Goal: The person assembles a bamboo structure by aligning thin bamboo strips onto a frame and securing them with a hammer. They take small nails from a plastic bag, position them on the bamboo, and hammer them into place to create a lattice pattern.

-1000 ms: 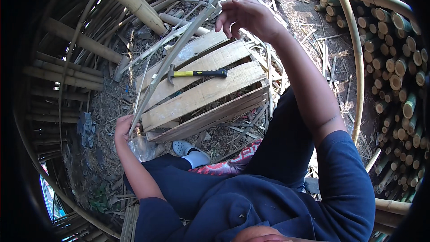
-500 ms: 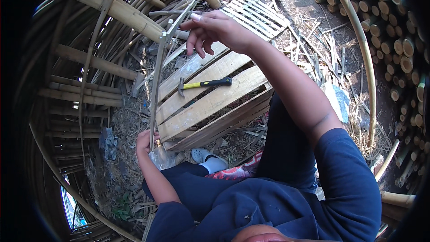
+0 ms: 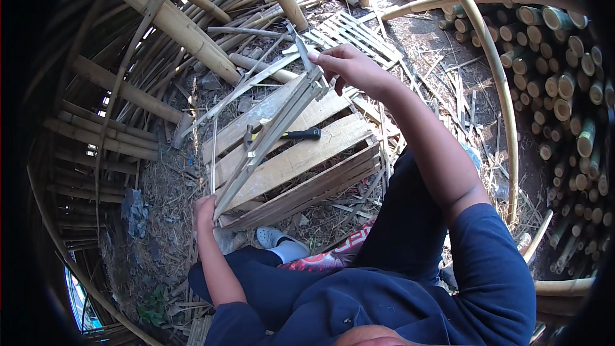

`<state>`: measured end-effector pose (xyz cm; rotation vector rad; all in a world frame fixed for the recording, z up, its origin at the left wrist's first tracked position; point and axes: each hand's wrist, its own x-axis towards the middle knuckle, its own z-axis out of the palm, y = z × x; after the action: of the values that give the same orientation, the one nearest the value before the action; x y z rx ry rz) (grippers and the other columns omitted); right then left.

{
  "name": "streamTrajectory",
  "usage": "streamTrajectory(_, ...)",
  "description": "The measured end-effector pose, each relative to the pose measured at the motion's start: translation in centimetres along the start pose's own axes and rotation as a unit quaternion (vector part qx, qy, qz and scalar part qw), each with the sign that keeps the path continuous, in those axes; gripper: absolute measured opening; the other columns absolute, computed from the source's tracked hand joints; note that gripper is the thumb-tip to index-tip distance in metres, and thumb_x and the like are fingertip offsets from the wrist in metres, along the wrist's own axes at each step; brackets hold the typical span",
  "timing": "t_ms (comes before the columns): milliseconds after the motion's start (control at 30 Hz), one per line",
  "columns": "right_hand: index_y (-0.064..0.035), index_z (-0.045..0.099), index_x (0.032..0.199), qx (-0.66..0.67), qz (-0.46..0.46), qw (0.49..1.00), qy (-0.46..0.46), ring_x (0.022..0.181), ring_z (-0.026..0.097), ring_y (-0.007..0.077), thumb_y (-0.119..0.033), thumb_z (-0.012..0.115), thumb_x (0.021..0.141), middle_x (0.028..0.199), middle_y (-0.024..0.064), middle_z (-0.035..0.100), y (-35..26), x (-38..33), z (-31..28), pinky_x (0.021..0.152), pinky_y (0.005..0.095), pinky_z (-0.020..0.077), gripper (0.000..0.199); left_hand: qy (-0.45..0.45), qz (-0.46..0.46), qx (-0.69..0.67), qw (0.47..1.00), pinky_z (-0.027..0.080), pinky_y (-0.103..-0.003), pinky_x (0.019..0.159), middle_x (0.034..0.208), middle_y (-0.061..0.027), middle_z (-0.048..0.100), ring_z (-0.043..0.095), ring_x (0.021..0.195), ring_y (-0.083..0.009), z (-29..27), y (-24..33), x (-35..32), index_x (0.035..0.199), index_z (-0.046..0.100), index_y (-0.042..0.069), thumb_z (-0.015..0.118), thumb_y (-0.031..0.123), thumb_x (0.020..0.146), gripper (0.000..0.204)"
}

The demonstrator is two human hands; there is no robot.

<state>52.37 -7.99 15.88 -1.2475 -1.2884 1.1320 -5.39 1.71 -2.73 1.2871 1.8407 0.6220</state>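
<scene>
A frame of thin bamboo or wood slats (image 3: 274, 129) stands tilted over a low slatted wooden table (image 3: 314, 170). My left hand (image 3: 205, 211) is closed round its near end, beside the table's left corner; the fingertips are partly hidden. At the far corner of the frame, my right hand (image 3: 349, 70) pinches a slat between thumb and fingers. A hammer (image 3: 296, 135) with a black and yellow handle lies on the tabletop, partly covered from view by the frame.
A slatted panel (image 3: 359, 35) lies beyond the table. Cut bamboo poles (image 3: 567, 83) are stacked at the right, behind a curved pole (image 3: 496, 64). Bamboo beams (image 3: 176, 29) rise at the left. Slat scraps (image 3: 461, 99) litter the ground, and my shoe (image 3: 272, 238) is near the table.
The slat frame has swung from nearly edge-on to leaning right across the table, now covering part of the hammer. My right hand has moved right and closed on its far corner.
</scene>
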Motion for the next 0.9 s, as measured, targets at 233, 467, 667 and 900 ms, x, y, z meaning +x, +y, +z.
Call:
streamTrajectory(233,0.0072,0.066,0.116,-0.057,0.082,0.995,0.029,0.079,0.059,0.0145,-0.052,0.069,0.093,0.094,0.0085,0.061,2.4,-0.9,-1.7,0.064,0.0293,0.0511,0.064,0.025,0.042,0.005,0.999,0.036,-0.029,0.056,0.066,0.0018,0.057,0.047,0.058,-0.0084,2.1,0.7,-1.6,0.079,0.068,0.002,0.066,0.020,0.089,0.020)
streamTrajectory(467,0.0021,0.065,0.123,-0.129,0.113,0.985,-0.015,0.089,0.059,0.0152,-0.052,0.069,0.090,0.105,0.0084,0.065,2.2,-2.2,-2.5,0.081,0.0287,0.0483,0.064,0.063,0.053,-0.010,0.997,0.038,-0.029,0.053,0.065,0.0007,0.059,0.050,0.055,-0.0089,1.4,0.3,-1.1,0.081,0.068,0.000,0.064,0.017,0.088,0.018)
streamTrajectory(667,-0.0008,0.062,0.130,-0.035,0.113,0.993,-0.005,0.082,0.055,0.0130,-0.040,0.071,0.086,0.104,0.0086,0.064,3.9,-1.8,-2.7,0.075,0.0290,0.0465,0.060,0.103,0.064,-0.005,0.993,0.040,-0.029,0.054,0.067,-0.0009,0.061,0.052,0.056,-0.0096,1.1,-0.3,-1.5,0.084,0.068,-0.002,0.063,0.015,0.086,0.018)
streamTrajectory(900,0.0055,0.054,0.137,-0.048,0.095,0.993,-0.057,0.073,0.050,0.0104,-0.031,0.072,0.084,0.096,0.0058,0.062,4.4,-1.7,-2.3,0.069,0.0257,0.0428,0.067,0.136,0.074,0.007,0.988,0.043,-0.030,0.058,0.072,-0.0033,0.065,0.056,0.061,-0.0113,0.2,-1.8,-1.1,0.089,0.068,-0.004,0.065,0.016,0.084,0.021)
